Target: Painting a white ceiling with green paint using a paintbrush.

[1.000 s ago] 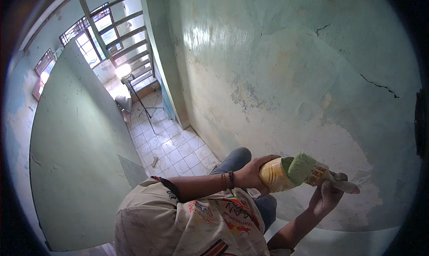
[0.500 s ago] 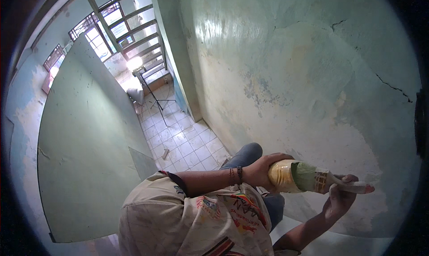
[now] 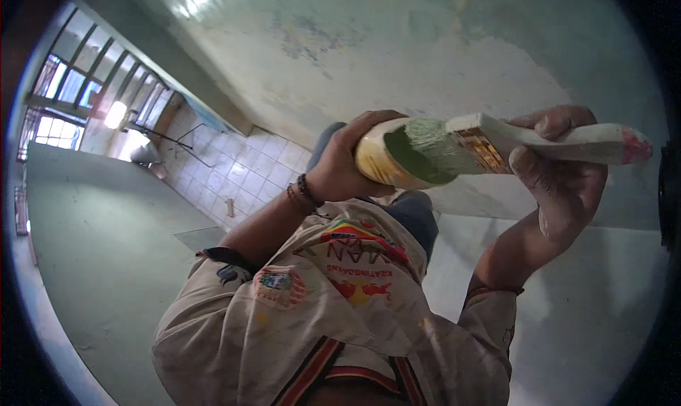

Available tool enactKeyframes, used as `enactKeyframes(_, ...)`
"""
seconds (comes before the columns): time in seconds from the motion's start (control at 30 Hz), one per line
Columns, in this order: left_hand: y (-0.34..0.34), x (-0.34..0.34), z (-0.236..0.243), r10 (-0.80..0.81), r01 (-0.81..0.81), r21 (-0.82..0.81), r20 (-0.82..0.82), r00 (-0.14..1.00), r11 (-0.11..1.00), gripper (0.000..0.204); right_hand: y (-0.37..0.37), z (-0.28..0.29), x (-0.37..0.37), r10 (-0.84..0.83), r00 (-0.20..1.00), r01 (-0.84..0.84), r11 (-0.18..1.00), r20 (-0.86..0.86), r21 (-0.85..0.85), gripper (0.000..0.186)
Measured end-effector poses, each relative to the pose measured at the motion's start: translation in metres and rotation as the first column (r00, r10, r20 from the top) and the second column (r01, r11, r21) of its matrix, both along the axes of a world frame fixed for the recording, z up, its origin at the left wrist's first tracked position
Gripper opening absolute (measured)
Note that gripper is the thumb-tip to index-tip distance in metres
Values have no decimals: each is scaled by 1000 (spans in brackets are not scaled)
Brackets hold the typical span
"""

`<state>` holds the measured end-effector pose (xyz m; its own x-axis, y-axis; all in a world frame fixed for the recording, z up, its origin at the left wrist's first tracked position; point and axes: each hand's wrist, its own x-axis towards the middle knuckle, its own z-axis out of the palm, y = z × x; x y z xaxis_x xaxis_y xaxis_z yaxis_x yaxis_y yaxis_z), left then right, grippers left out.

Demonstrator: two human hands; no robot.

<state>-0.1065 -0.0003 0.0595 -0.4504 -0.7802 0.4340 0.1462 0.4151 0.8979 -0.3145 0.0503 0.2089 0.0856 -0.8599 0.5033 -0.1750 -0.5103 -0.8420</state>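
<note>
Our right hand (image 3: 560,186) grips the wide, green-loaded paintbrush's (image 3: 454,147) pale handle, long axis leftward, bristles in the yellowish round pot (image 3: 376,161) clasped by our left hand (image 3: 347,165).

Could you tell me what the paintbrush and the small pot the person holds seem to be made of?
Brush: handle looks like wood painted white, a brassy metal band, and bristles loaded with green paint. Pot: probably plastic, cream-yellow and glossy, judging by its smooth sheen; green paint coats its mouth. Left hand grips the pot, right hand the brush.
</note>
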Motion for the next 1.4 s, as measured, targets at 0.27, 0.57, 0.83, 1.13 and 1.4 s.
enactKeyframes(0.27,3,-7,-4,-25,29,-67,53,998,997,82,-1,2,-1,174,957,-191,980,-231,-55,22)
enactKeyframes(0.57,8,-8,-3,-28,26,-49,-56,998,998,81,-23,1,9,298,826,-344,939,-478,-10,18)
enactKeyframes(0.83,6,-8,4,97,-90,-223,20,995,971,81,-18,6,12,258,773,-380,920,-580,-97,17)
enactKeyframes(1.13,6,-11,-3,183,-186,-222,-34,983,957,83,-26,-6,21,320,792,-385,923,-519,-19,19)
enactKeyframes(1.4,2,-10,0,149,-153,-165,-40,988,974,85,-28,11,11,299,824,-378,923,-482,-75,19)
